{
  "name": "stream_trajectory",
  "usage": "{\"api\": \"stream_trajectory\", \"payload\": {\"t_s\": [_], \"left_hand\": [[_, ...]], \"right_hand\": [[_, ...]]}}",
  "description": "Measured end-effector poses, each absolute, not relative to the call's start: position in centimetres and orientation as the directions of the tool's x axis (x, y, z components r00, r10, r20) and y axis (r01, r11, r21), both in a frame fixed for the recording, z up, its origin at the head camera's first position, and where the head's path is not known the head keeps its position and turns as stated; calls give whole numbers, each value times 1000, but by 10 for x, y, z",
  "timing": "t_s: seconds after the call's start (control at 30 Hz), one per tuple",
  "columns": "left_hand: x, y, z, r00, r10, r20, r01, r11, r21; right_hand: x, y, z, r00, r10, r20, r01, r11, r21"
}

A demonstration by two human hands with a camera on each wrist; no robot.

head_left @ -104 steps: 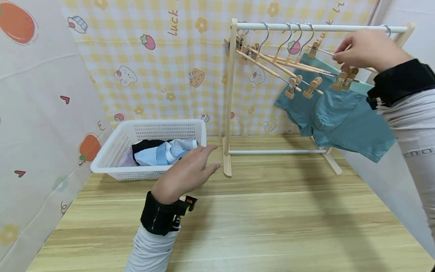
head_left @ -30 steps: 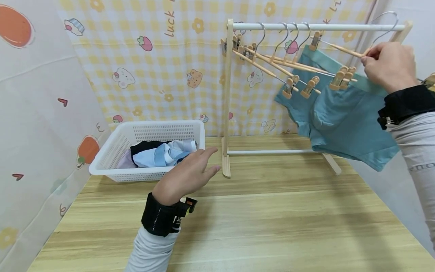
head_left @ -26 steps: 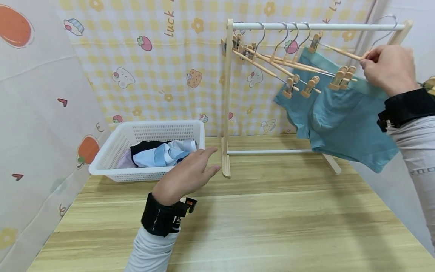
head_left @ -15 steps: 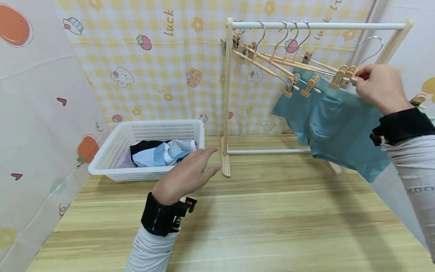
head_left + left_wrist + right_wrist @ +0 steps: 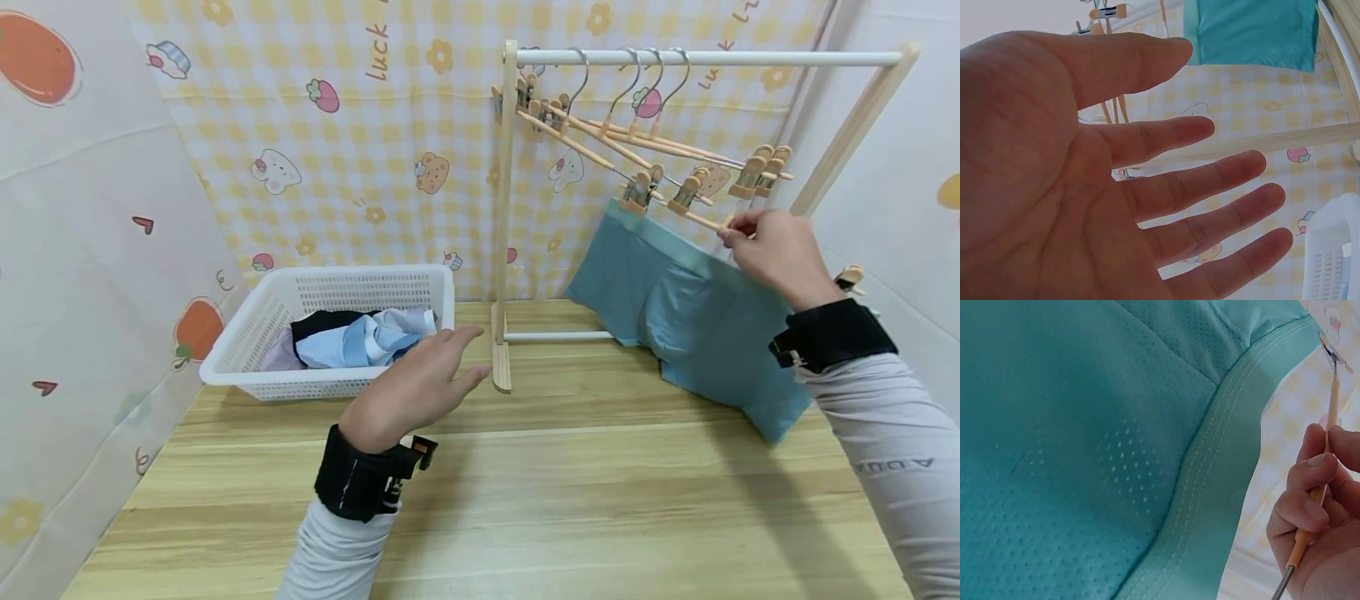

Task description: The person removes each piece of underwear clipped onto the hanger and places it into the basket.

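In the head view my right hand (image 5: pixel 776 254) pinches the wooden bar of a clip hanger (image 5: pixel 705 220) below the rack's top rail. Teal boxer briefs (image 5: pixel 697 308) hang by their waistband from its clips, tilting down to the right. The right wrist view shows my fingers curled round the bar (image 5: pixel 1333 406), next to the perforated teal fabric (image 5: pixel 1085 425). The hanger's hook is out of sight. My left hand (image 5: pixel 412 387) is held above the table by the basket, fingers straight; its palm (image 5: pixel 1035 181) holds nothing in the left wrist view.
A drying rack (image 5: pixel 720 57) stands at the back right, with several clip hangers (image 5: pixel 645 146) hooked on its rail. A white plastic basket (image 5: pixel 213 360) with folded clothes (image 5: pixel 352 340) sits at the back left of the wooden table (image 5: pixel 525 500). Patterned cloth (image 5: pixel 337 217) covers the wall.
My right hand has lifted the hanger's hook off the rail, then brought hanger and teal boxer briefs down, left and toward me, below the other hangers. My left hand has stayed put.
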State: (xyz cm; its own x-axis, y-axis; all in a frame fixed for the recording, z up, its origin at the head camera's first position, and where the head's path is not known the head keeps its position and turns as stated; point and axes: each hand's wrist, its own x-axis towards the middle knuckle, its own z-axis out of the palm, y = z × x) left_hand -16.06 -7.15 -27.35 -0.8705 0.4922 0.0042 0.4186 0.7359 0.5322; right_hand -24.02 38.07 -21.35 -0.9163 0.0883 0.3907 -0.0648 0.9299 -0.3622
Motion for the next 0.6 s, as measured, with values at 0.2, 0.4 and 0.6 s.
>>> {"api": "stream_trajectory", "payload": {"t_s": [0.2, 0.4, 0.6], "left_hand": [[-161, -72, -274, -874, 487, -1, 412, 740, 531], [-162, -73, -273, -875, 483, -2, 409, 743, 530], [-164, -74, -273, -876, 482, 13, 415, 741, 527]], "right_hand": [[-234, 356, -231, -925, -9, 379, -152, 925, -348], [-225, 334, -240, -924, -92, 370, -223, 918, -329], [-212, 309, -249, -917, -166, 363, -290, 902, -319]]}}
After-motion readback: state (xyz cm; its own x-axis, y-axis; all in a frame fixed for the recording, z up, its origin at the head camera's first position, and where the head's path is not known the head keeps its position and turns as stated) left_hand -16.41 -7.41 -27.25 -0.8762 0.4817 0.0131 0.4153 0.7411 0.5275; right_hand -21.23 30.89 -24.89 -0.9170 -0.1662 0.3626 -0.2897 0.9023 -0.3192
